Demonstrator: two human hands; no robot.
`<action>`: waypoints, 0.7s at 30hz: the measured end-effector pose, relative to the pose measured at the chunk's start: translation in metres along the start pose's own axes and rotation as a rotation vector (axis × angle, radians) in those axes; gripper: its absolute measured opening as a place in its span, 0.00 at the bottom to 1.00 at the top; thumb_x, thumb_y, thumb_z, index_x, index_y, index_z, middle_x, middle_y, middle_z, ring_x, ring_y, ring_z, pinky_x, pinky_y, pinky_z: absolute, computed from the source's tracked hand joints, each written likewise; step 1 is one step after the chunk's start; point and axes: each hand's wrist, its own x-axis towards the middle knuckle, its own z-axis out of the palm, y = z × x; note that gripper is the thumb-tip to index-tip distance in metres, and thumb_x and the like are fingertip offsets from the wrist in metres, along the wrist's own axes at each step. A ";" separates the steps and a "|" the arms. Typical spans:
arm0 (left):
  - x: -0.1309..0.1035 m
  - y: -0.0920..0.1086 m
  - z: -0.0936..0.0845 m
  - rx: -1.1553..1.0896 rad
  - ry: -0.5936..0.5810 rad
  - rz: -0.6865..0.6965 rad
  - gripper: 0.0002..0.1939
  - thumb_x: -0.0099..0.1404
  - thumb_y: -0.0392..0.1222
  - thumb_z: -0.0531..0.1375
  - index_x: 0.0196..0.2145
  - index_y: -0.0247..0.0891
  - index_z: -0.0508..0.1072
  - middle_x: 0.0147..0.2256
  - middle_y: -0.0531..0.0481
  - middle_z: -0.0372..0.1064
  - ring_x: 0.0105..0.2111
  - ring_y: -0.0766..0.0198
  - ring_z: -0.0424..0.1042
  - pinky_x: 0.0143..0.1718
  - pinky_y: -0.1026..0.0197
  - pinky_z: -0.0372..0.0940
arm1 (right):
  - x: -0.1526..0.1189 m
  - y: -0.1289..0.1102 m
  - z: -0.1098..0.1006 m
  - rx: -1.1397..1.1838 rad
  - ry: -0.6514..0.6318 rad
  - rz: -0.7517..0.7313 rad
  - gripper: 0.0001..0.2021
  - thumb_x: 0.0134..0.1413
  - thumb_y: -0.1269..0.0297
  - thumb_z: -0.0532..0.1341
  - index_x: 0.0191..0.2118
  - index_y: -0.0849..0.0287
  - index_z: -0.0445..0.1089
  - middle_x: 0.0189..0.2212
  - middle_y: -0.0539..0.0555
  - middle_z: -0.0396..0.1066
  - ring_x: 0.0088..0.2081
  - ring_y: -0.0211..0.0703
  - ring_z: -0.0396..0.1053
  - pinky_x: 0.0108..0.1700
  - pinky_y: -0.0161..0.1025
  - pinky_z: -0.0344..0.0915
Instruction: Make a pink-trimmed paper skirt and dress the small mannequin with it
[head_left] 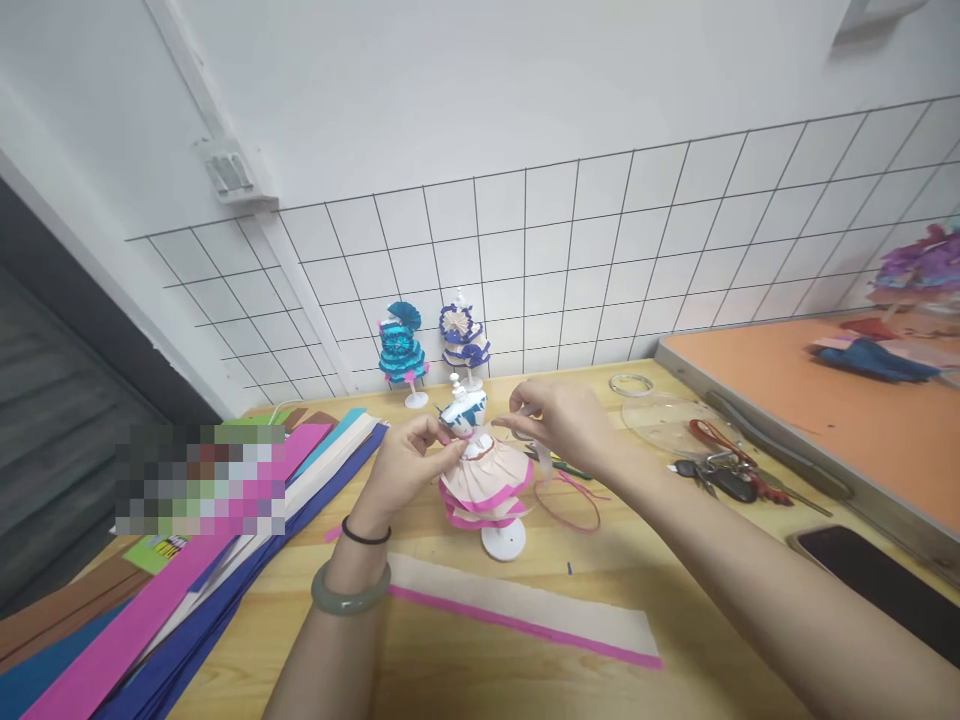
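Observation:
A small figure (487,478) on a white round base wears a tiered cream skirt with pink edges and has a blue-and-white top part. My left hand (420,455) pinches at its upper part from the left; what lies between the fingertips is too small to make out. On the right side, my right hand (551,420) is closed around a pale translucent strip (545,462) that hangs beside the skirt. In front of the figure, a cream paper strip with a pink edge (525,612) lies flat on the wooden table (465,680).
Crepe paper strips (292,490) are piled at the left. Two decorated figures, teal (401,345) and blue-and-cream (465,340), stand behind. Pink cord (574,505), keys (731,475), a phone (877,580) and an orange board (810,370) are at the right.

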 end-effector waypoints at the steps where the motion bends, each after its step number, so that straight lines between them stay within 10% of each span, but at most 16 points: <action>1: -0.001 0.000 0.000 -0.004 -0.006 0.001 0.13 0.53 0.44 0.65 0.22 0.37 0.65 0.29 0.49 0.73 0.32 0.63 0.72 0.33 0.61 0.67 | 0.000 0.000 -0.001 -0.004 -0.004 -0.004 0.13 0.52 0.52 0.62 0.28 0.57 0.67 0.25 0.50 0.74 0.25 0.39 0.68 0.28 0.33 0.53; 21: -0.010 0.015 -0.001 -0.061 -0.138 0.040 0.12 0.53 0.41 0.65 0.22 0.36 0.65 0.28 0.49 0.72 0.31 0.65 0.72 0.34 0.62 0.66 | -0.003 -0.006 -0.033 0.100 -0.290 0.057 0.16 0.51 0.51 0.62 0.23 0.57 0.65 0.20 0.48 0.69 0.21 0.35 0.62 0.23 0.33 0.49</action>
